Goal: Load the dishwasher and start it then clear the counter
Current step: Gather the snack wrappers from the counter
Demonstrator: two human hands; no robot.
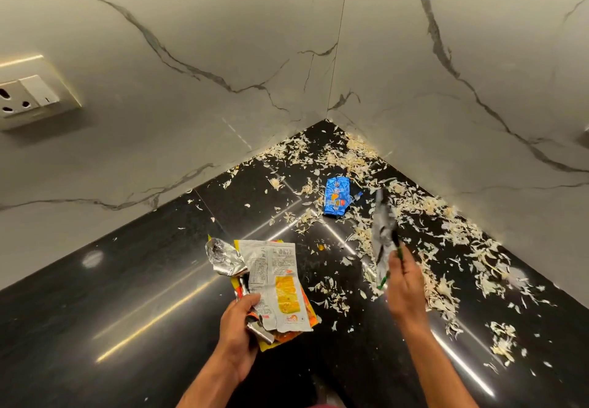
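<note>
My left hand (237,328) is shut on a bunch of empty food wrappers (277,283), yellow and silver, held above the black counter (127,296). My right hand (404,283) pinches a silver foil wrapper (382,232) with green edging, lifted and blurred. A blue packet (337,195) lies flat on the counter near the corner, beyond both hands. Pale vegetable shavings (439,216) are strewn over the counter along the right wall and into the corner.
Marble-patterned walls meet in a corner (326,119) behind the counter. A white socket and switch plate (28,95) sits on the left wall. More shavings (503,340) lie near the right front.
</note>
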